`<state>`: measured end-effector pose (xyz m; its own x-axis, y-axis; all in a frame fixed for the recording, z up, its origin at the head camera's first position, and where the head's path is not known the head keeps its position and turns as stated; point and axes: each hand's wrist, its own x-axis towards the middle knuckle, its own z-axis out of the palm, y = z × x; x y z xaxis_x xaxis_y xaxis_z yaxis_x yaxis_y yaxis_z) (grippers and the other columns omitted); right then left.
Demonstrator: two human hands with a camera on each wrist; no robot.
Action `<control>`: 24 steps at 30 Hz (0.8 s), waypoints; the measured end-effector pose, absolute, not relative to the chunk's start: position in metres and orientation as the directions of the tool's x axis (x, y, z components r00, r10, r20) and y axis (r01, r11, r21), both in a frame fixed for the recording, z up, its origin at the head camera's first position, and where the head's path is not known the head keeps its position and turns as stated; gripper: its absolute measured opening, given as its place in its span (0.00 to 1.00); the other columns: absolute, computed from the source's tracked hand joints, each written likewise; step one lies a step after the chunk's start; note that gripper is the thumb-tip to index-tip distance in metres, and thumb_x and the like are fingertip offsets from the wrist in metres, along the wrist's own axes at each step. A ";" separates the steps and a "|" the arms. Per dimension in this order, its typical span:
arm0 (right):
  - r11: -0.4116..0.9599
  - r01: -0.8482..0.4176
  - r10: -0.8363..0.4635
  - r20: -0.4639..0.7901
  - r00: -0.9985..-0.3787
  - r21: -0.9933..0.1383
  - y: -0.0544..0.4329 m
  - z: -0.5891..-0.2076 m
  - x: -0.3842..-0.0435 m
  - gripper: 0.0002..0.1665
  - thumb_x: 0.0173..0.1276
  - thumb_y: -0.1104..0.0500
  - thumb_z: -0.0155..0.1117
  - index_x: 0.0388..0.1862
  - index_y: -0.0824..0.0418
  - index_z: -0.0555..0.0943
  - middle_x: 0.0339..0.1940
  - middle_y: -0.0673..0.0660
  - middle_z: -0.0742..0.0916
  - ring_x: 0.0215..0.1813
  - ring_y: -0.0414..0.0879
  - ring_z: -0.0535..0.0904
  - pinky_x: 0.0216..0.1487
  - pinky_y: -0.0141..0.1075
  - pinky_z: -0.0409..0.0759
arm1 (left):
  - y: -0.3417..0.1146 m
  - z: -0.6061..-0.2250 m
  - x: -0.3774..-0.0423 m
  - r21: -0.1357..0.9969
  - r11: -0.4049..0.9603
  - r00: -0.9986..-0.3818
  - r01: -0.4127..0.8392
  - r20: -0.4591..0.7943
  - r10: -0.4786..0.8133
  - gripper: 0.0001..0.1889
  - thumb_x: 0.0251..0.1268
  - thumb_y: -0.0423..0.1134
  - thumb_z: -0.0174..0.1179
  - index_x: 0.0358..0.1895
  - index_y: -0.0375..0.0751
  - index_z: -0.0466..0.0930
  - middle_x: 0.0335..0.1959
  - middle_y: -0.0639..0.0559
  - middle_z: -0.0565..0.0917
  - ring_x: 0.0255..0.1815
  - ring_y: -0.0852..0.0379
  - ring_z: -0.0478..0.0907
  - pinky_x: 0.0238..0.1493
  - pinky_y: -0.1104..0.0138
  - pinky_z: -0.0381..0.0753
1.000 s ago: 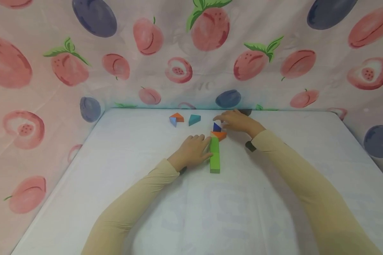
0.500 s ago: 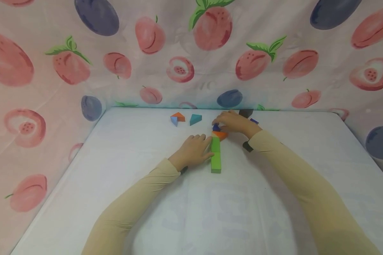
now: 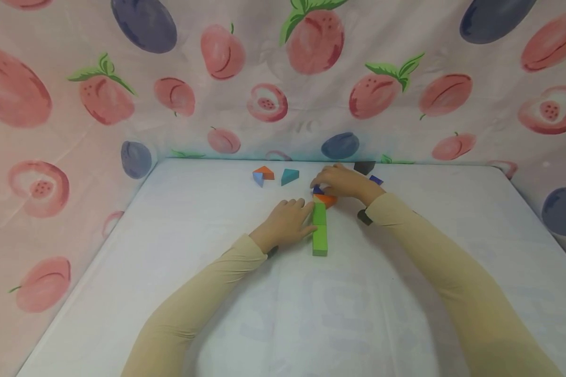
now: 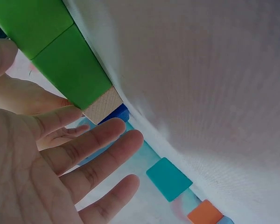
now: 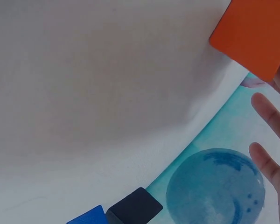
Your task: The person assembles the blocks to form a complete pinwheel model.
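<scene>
Two green blocks (image 3: 319, 238) stand end to end in a row on the white table. My left hand (image 3: 285, 222) lies along their left side, index fingertip and thumb touching them, its other fingers extended and apart in the left wrist view. Beyond the green blocks comes an orange block (image 3: 327, 200), with a bare wood face (image 4: 101, 105) showing beside the green. At the row's far end, my right hand (image 3: 341, 181) pinches a dark blue triangular block (image 3: 317, 189) between thumb and fingers, partly covering it. Two right fingers (image 5: 269, 112) stretch out free in the right wrist view.
Left of the row lie a teal block (image 3: 290, 176), another orange block (image 3: 265, 172) and a light blue block (image 3: 258, 178). To the right are a black block (image 3: 364, 167), a second blue block (image 3: 376, 180) and a dark block (image 3: 365, 217). Fruit-patterned cloth rises behind.
My right hand has closed on the dark blue triangular block and shifted slightly left with it. A second blue block now shows beyond the right wrist. My left hand stays at the green blocks.
</scene>
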<state>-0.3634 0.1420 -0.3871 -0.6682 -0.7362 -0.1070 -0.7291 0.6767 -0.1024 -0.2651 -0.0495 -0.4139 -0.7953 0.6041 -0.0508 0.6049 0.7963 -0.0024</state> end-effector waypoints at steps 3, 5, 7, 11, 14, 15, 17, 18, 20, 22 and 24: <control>0.678 -0.727 -0.735 -0.112 -0.669 -0.103 0.141 -0.387 -0.363 0.21 0.62 0.64 0.64 0.55 0.52 0.80 0.53 0.51 0.85 0.59 0.51 0.74 0.65 0.53 0.64 | -0.049 -0.414 -0.265 0.001 0.799 -0.797 0.602 -0.055 0.601 0.34 0.68 0.61 0.45 0.69 0.43 0.60 0.61 0.44 0.74 0.60 0.47 0.73 0.62 0.54 0.71; 0.676 -0.729 -0.736 -0.112 -0.667 -0.103 0.141 -0.387 -0.362 0.21 0.62 0.64 0.64 0.54 0.52 0.80 0.53 0.51 0.85 0.58 0.51 0.75 0.64 0.53 0.65 | -0.049 -0.414 -0.265 0.000 0.799 -0.798 0.601 -0.057 0.600 0.34 0.68 0.61 0.45 0.69 0.43 0.60 0.61 0.44 0.73 0.60 0.47 0.73 0.62 0.54 0.70; 0.670 -0.735 -0.742 -0.108 -0.662 -0.101 0.141 -0.386 -0.361 0.21 0.62 0.64 0.64 0.54 0.52 0.81 0.52 0.51 0.85 0.58 0.51 0.75 0.63 0.52 0.66 | -0.049 -0.414 -0.265 -0.001 0.800 -0.799 0.600 -0.057 0.599 0.34 0.68 0.61 0.45 0.69 0.43 0.60 0.61 0.44 0.74 0.60 0.47 0.73 0.61 0.54 0.71; 0.660 -0.746 -0.751 -0.098 -0.653 -0.087 0.141 -0.386 -0.360 0.21 0.61 0.64 0.65 0.53 0.51 0.81 0.51 0.51 0.85 0.57 0.51 0.75 0.61 0.52 0.67 | -0.049 -0.414 -0.265 0.002 0.802 -0.800 0.598 -0.061 0.597 0.34 0.68 0.61 0.45 0.69 0.43 0.60 0.61 0.44 0.73 0.60 0.47 0.72 0.62 0.54 0.70; 0.660 -0.747 -0.751 -0.102 -0.653 -0.082 0.141 -0.386 -0.360 0.21 0.61 0.64 0.65 0.53 0.51 0.81 0.51 0.51 0.85 0.57 0.51 0.75 0.61 0.52 0.67 | -0.049 -0.414 -0.265 0.005 0.804 -0.802 0.595 -0.067 0.594 0.34 0.68 0.61 0.45 0.69 0.43 0.59 0.62 0.43 0.73 0.61 0.46 0.72 0.63 0.54 0.69; 0.662 -0.745 -0.749 -0.105 -0.655 -0.082 0.141 -0.386 -0.359 0.21 0.61 0.64 0.65 0.53 0.51 0.81 0.51 0.51 0.85 0.57 0.51 0.75 0.62 0.52 0.66 | -0.049 -0.413 -0.265 0.005 0.804 -0.802 0.594 -0.068 0.593 0.34 0.68 0.61 0.45 0.70 0.43 0.59 0.62 0.43 0.73 0.61 0.46 0.72 0.63 0.54 0.69; 0.666 -0.741 -0.745 -0.112 -0.658 -0.084 0.141 -0.386 -0.359 0.21 0.62 0.64 0.64 0.54 0.51 0.81 0.52 0.51 0.85 0.57 0.51 0.75 0.62 0.52 0.66 | -0.049 -0.413 -0.265 0.005 0.805 -0.803 0.593 -0.070 0.592 0.34 0.68 0.61 0.45 0.70 0.43 0.59 0.63 0.43 0.72 0.62 0.46 0.71 0.63 0.53 0.69; 0.667 -0.740 -0.744 -0.114 -0.658 -0.087 0.141 -0.386 -0.360 0.21 0.62 0.64 0.64 0.54 0.51 0.80 0.52 0.51 0.85 0.57 0.51 0.75 0.62 0.52 0.66 | -0.049 -0.413 -0.265 0.006 0.805 -0.803 0.593 -0.071 0.592 0.34 0.68 0.61 0.45 0.70 0.43 0.59 0.63 0.43 0.72 0.62 0.46 0.71 0.63 0.53 0.69; 0.669 -0.738 -0.743 -0.116 -0.659 -0.090 0.141 -0.386 -0.360 0.21 0.62 0.64 0.64 0.54 0.51 0.80 0.52 0.51 0.85 0.57 0.51 0.74 0.62 0.52 0.65 | -0.049 -0.413 -0.265 0.006 0.805 -0.803 0.593 -0.071 0.592 0.34 0.68 0.61 0.45 0.70 0.43 0.59 0.63 0.43 0.72 0.62 0.46 0.71 0.63 0.53 0.69; 0.667 -0.740 -0.745 -0.115 -0.657 -0.091 0.141 -0.386 -0.360 0.21 0.62 0.64 0.64 0.54 0.51 0.80 0.52 0.51 0.85 0.57 0.51 0.74 0.62 0.52 0.65 | -0.048 -0.413 -0.265 0.006 0.805 -0.802 0.594 -0.072 0.593 0.34 0.68 0.61 0.45 0.70 0.43 0.59 0.63 0.43 0.72 0.62 0.46 0.71 0.63 0.53 0.69; 0.665 -0.741 -0.746 -0.114 -0.656 -0.092 0.141 -0.386 -0.360 0.21 0.62 0.65 0.64 0.54 0.51 0.81 0.51 0.51 0.85 0.57 0.51 0.75 0.62 0.52 0.65 | -0.048 -0.413 -0.265 0.009 0.805 -0.802 0.594 -0.073 0.593 0.34 0.68 0.61 0.44 0.70 0.43 0.59 0.63 0.43 0.72 0.62 0.46 0.71 0.64 0.53 0.68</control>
